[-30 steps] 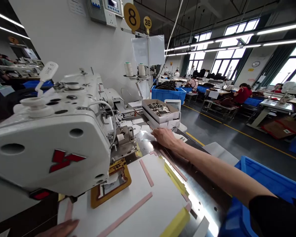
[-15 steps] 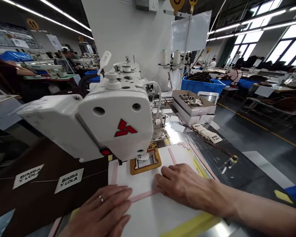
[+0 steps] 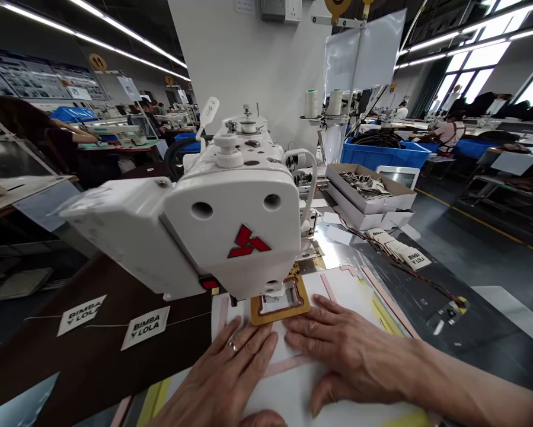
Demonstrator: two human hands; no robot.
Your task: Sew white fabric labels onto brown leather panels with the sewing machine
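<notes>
My left hand (image 3: 224,376), with a ring on one finger, lies flat on a white sheet (image 3: 288,391) marked with pink and yellow tape strips. Its fingertips reach close to the near edge of a yellow-brown clamp frame (image 3: 259,317). To the right, my right hand (image 3: 344,350) also rests flat on the sheet, fingers stretched out and thumb apart. Above the clamp frame stands the white sewing machine head (image 3: 230,231) with a red emblem. Left of the sheet, two printed fabric labels (image 3: 145,328) joined by a thread lie on dark brown material (image 3: 115,373).
An open cardboard box (image 3: 368,187) of labels stands behind on the right. A loose stack of labels (image 3: 399,250) and a cable (image 3: 435,287) lie before it. Thread cones (image 3: 311,104) stand by the pillar. Co-workers sit farther off; a blue bin (image 3: 386,153) is at the back.
My left hand has moved forward and right toward the clamp frame. My right hand has gone from curled to flat with fingers spread. The camera view has shifted left.
</notes>
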